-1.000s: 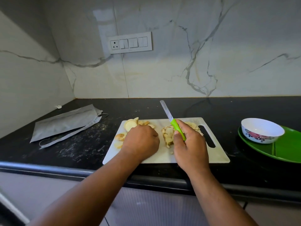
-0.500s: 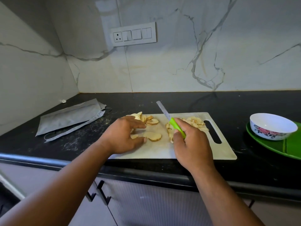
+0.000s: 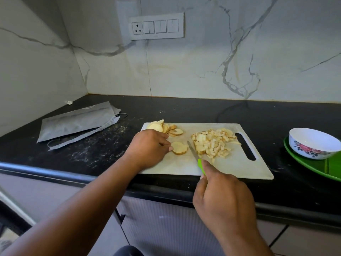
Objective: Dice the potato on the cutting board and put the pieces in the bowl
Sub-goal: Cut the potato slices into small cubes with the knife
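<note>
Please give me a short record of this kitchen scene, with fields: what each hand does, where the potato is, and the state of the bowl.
left hand: fingertips on a small stack of potato slices on the cutting board
right hand: holds the green-handled knife, blade low over the board beside the diced pile
diced pile: on the board, right part, near the handle slot
uncut slices: fanned at the board's far left corner
bowl: empty, on a green plate, right of the board
grey pouch: on the counter, left
</note>
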Demonstrator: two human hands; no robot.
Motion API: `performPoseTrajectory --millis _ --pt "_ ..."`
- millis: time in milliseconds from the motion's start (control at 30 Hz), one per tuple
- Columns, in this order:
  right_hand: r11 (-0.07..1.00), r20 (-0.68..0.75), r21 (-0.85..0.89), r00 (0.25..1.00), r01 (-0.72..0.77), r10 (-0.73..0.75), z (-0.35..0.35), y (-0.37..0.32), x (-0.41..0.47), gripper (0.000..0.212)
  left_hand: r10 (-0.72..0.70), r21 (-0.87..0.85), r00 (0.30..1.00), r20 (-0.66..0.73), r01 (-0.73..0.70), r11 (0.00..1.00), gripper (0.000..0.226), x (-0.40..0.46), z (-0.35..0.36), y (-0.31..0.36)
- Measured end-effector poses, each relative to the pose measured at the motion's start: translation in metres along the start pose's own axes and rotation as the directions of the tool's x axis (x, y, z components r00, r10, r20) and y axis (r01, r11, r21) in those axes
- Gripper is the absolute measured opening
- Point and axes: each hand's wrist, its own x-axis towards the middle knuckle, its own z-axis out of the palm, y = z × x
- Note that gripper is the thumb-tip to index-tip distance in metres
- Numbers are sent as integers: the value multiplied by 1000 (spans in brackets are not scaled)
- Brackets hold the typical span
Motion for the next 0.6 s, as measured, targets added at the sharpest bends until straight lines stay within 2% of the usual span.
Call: performPoseTrajectory --millis 167,333,467,600 --pt "1000 34 18 999 -5 5 7 -9 -15 56 -7 -5 998 61 8 1000 22 1 2 -5" --pt "1000 21 -26 1000 -14 15 11 -14 -15 56 -62 225 997 34 53 973 38 -15 -1 3" --pt "997 2 -75 1000 -20 21 12 -19 -11 56 -47 249 989 137 12 968 46 -22 0 16" --pt "997 -32 -72 999 -29 27 9 -15 -4 55 -65 248 985 163 23 968 48 -20 -1 13"
